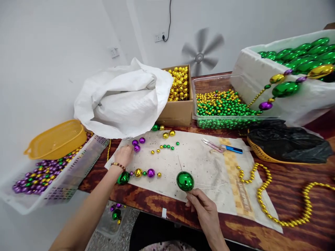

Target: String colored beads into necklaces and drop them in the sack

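Observation:
My right hand (202, 209) is closed in a pinch at the lower end of a large shiny green bead (185, 181). A thin needle (179, 163) sticks up out of the bead's top. My left hand (124, 155) is at the cloth's left side, just left of several loose purple beads (136, 148); its fingertips are hidden. By its wrist, a large dark green bead (123, 178) heads a row with a gold bead (138, 172) and a purple bead (151, 173). Small green and gold beads (164, 146) lie farther back on the cloth (204, 160).
Scissors (213, 145) and a blue-handled tool (233, 149) lie right of centre. Gold bead strings (261, 198) curl at right. Behind stand a white sack (123, 104), cardboard box (178, 111), clear bin (209, 118) and foam box (251, 69). At left sits a white basket (78, 167).

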